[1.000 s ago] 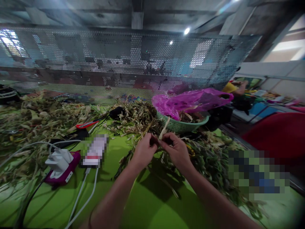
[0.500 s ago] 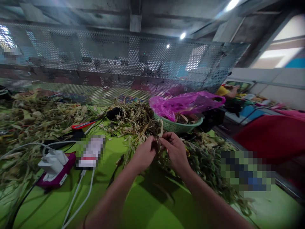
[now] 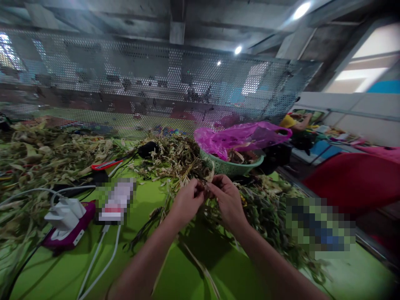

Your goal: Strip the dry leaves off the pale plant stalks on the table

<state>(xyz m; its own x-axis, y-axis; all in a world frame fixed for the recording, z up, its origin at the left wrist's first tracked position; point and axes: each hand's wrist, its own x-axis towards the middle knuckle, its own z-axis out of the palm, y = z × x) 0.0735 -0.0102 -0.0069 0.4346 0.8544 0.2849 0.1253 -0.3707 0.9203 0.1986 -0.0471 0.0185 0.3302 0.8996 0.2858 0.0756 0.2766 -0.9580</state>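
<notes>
Cream-coloured and dry, a thin leaf strip (image 3: 213,171) is poking up mid-frame, where the bare right hand (image 3: 227,198) is pinching it. The bare left hand (image 3: 187,201) is curling close beside; I cannot tell what it is gripping. Behind, a round pale-green plastic basket (image 3: 229,168) is sitting under a crinkly purple plastic bag (image 3: 242,136). At lower left, a dark-pink power block (image 3: 65,244) is holding white plugs (image 3: 64,214).
</notes>
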